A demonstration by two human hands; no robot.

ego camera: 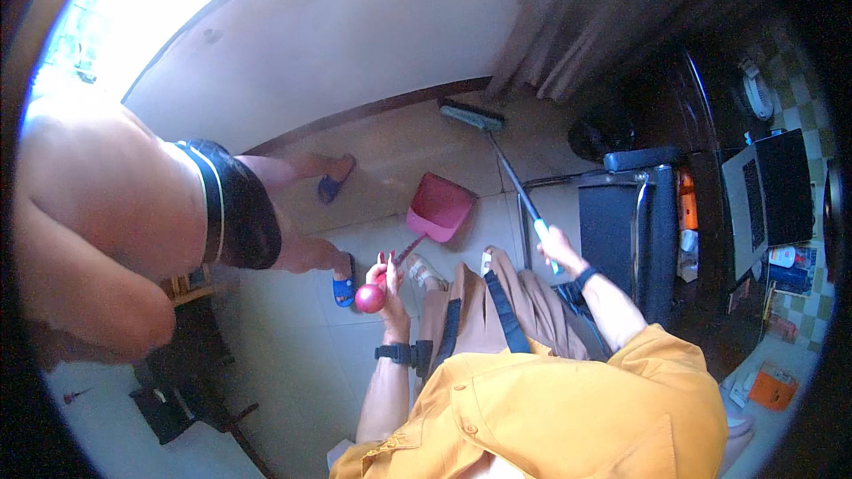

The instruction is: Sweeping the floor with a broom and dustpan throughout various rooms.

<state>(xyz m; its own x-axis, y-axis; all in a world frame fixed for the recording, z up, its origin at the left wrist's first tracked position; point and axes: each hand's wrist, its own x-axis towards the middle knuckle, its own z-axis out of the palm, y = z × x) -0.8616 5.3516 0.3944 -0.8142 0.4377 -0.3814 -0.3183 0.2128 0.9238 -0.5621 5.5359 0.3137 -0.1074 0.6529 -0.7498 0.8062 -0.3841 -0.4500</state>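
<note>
My left hand [389, 283] grips the long handle of a pink dustpan [441, 206], just below the shiny pink ball [370, 298] at the handle's end. The dustpan's scoop rests on the tiled floor ahead of my feet. In my right hand [561, 251] is the light-coloured grip of a push broom with a dark pole [519, 183]. Its wide bristle head [471, 115] lies on the floor near the foot of the wall, beyond the dustpan and to its right. Nothing I can make out lies in the scoop.
Another person [120, 193] in dark shorts and blue slippers [344, 281] stands close on the left. A black padded chair [609, 226] is at my right, beside a desk with an open laptop [749, 209]. Grey curtains [579, 33] hang by the white wall [333, 33].
</note>
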